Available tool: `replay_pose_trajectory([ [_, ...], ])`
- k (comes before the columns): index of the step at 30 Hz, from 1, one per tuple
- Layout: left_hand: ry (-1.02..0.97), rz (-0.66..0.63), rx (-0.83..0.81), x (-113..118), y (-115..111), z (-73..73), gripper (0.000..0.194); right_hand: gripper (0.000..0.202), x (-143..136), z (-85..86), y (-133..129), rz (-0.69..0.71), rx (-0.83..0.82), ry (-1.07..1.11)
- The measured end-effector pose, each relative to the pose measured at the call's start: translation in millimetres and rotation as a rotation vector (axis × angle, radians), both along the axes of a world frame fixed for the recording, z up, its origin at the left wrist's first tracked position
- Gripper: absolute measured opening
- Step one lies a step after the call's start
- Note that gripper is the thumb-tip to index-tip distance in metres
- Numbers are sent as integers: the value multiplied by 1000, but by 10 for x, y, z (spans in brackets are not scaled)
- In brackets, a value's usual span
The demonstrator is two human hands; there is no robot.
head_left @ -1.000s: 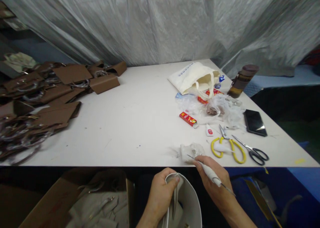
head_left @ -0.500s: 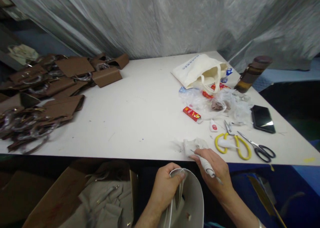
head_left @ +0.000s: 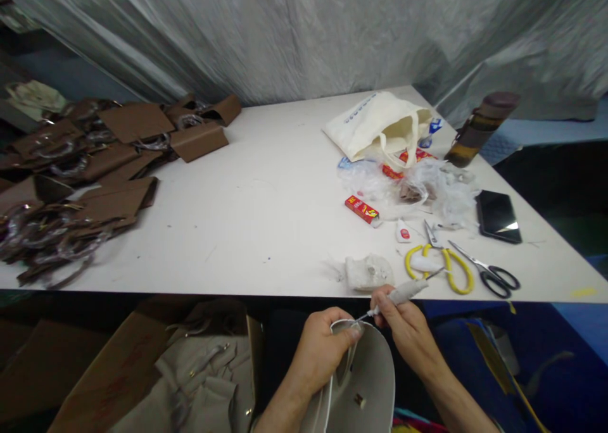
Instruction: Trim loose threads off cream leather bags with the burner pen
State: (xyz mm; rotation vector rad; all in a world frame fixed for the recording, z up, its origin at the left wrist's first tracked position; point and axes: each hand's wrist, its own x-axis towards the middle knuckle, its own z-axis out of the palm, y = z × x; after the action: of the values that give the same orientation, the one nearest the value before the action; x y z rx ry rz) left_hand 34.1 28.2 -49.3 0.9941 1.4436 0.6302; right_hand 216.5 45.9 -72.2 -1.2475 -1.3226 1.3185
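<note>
Two hands (head_left: 320, 347) (head_left: 409, 332), one pointed tool (head_left: 405, 292), two pairs of scissors (head_left: 445, 252) (head_left: 485, 272), one bottle (head_left: 481, 129), one phone (head_left: 498, 216), one tote (head_left: 363, 126)

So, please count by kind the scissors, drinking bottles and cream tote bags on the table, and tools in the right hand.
Yellow-handled scissors: 1
Black-handled scissors: 1
Drinking bottle: 1
Cream tote bag: 1
Tool in right hand: 1
Total: 5

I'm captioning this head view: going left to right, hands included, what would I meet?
Brown handbags → left hand gripping a beige bag → right hand holding a white-handled pointed tool → black-handled scissors.
</note>
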Motion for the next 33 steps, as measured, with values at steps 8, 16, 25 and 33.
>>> replay_pose_trajectory([
  [8, -41, 6, -1, 22, -8, -2, 17, 51, 54, 48, 111, 119, -14, -119],
  [16, -106, 30, -27, 50, -28, -56, 13, 48, 23, 143, 179, 228, 115, -200],
  [25, -153, 159, -81, -82, 17, -61, 18, 40, -6, -57, -130, -314, 178, -84],
  [33, -288, 286, -122, -130, 15, -94, 25, 19, 72, 73, 121, -237, 432, -332],
])
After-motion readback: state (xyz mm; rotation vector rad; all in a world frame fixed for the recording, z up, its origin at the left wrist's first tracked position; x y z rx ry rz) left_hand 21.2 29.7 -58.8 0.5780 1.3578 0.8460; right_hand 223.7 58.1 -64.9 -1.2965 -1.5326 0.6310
